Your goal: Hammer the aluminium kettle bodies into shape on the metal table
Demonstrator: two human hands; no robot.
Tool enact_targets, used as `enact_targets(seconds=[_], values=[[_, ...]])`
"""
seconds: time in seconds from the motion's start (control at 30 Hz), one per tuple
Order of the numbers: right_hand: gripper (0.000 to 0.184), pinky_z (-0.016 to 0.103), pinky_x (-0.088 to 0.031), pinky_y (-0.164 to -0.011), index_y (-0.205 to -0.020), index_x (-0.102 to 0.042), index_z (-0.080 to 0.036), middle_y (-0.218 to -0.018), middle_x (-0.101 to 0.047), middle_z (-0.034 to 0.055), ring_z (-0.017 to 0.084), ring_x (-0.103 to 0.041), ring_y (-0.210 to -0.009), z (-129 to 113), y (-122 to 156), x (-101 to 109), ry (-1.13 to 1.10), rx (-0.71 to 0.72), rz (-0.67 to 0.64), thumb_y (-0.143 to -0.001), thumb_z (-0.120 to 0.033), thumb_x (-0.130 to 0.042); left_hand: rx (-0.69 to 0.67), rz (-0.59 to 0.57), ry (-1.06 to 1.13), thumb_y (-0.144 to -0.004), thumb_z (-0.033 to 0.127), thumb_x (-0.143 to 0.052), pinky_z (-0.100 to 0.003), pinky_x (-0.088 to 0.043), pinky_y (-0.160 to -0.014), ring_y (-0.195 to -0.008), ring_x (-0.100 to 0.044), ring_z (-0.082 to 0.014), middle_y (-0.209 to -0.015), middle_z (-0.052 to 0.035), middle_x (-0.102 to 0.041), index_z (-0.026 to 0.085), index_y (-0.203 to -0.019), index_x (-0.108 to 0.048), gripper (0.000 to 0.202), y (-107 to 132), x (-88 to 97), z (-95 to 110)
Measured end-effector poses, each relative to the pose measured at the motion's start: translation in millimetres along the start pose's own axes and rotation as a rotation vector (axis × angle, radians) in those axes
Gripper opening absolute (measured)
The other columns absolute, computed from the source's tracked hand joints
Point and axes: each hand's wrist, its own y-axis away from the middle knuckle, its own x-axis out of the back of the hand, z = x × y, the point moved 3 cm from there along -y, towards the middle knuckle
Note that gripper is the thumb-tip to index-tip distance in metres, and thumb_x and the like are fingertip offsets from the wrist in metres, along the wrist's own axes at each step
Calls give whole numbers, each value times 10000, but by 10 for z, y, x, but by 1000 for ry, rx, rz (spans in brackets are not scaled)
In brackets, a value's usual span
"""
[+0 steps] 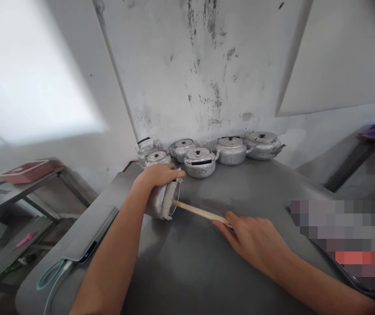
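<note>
My left hand (159,175) rests on top of a small aluminium kettle (163,202) lying on its side on the grey metal table (207,271), its fingers curled over the kettle body. My right hand (253,238) grips a thin wooden stick (199,212). The stick's far tip reaches into the kettle's open mouth. Both forearms stretch in from the near edge.
Several aluminium kettles (200,162) with lids stand in a row against the stained white wall (207,78). A phone (87,234) with a teal cable lies at the table's left edge. A lower side table with a red tray (30,170) stands to the left. A blurred patch covers the right.
</note>
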Motion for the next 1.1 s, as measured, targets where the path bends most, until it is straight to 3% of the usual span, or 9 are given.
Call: enact_targets(seconds=[0.87, 1.1], values=[[431, 302, -155, -504, -818, -630, -208, -649, -755, 56, 286, -738, -572, -4, -9, 22, 34, 9, 29, -1061, -500, -426, -9, -4, -4, -864, 762, -406, -476, -441, -1046, -1269, -580, -367, -1437, -50, -615, 334, -1266, -652, 636, 22, 16, 35], [428, 305, -164, -502, -829, -632, -208, -662, -762, 55, 284, -745, -588, -12, -4, -1, 11, -17, -21, -1072, -484, -412, -10, -5, -16, -861, 765, -398, -469, -457, -1024, -1244, -595, -358, -1413, -62, -633, 327, -1268, -645, 647, 28, 17, 48]])
